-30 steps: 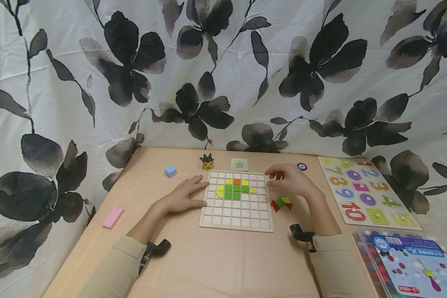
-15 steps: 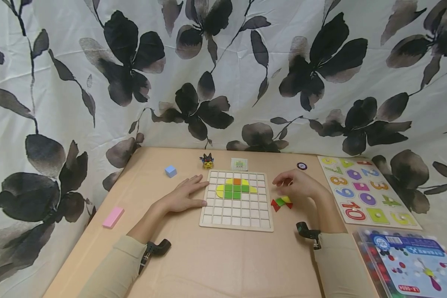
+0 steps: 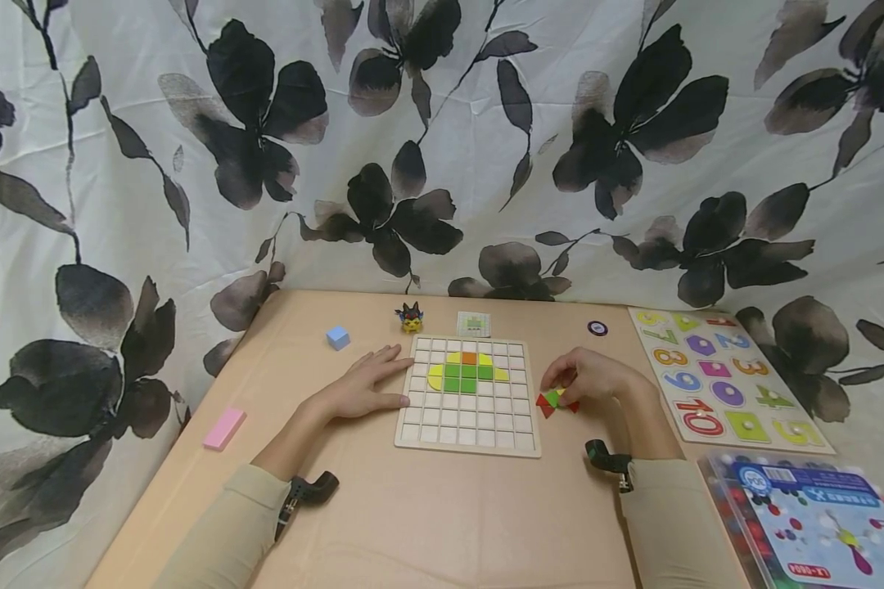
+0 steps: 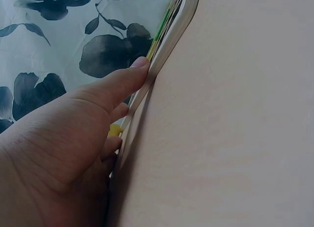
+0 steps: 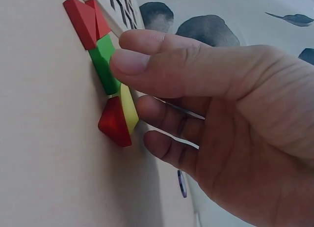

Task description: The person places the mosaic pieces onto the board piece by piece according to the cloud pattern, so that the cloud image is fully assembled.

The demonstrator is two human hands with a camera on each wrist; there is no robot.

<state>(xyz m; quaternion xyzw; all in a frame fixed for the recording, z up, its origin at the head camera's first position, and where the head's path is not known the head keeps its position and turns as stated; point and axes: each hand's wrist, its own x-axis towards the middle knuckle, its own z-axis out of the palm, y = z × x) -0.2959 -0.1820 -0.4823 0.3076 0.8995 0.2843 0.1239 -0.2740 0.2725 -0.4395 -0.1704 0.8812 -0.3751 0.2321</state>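
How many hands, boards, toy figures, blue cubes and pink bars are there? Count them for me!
Hands: 2 (left hand, right hand)
Boards: 2 (grid board, number board)
Toy figure: 1
Blue cube: 1
Pink bar: 1
Total: 7

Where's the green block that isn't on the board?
In the head view, the loose green block lies right of the grid board, close to the right hand. The right wrist view shows it between red pieces, beside a yellow one.

free tabletop (image 3: 449,515) fronts the grid board (image 3: 467,419); coloured blocks (image 5: 102,67) crowd its right.
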